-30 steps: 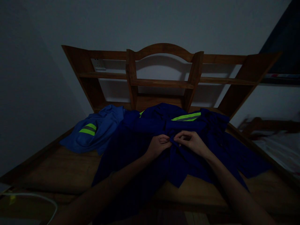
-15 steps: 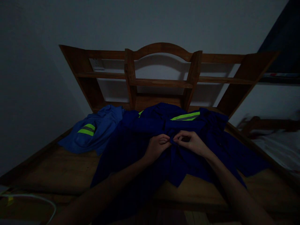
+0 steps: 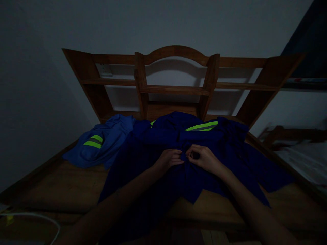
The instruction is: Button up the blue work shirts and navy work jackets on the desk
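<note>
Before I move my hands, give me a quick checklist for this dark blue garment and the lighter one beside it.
1. Left hand touching the dark blue garment: ok, fingertips at the cloth.
2. Right hand pinching the cloth: ok, thumb and finger appear closed at it.
3. Small detail between the fingertips: cannot tell, too dark.
4. Dark blue garment smooth and flat: not ok, it is rumpled.
5. Lighter blue garment clear of both hands: ok, off to the left.
6. Lighting: not ok, dim.

no legible text, labels, or numbers
</note>
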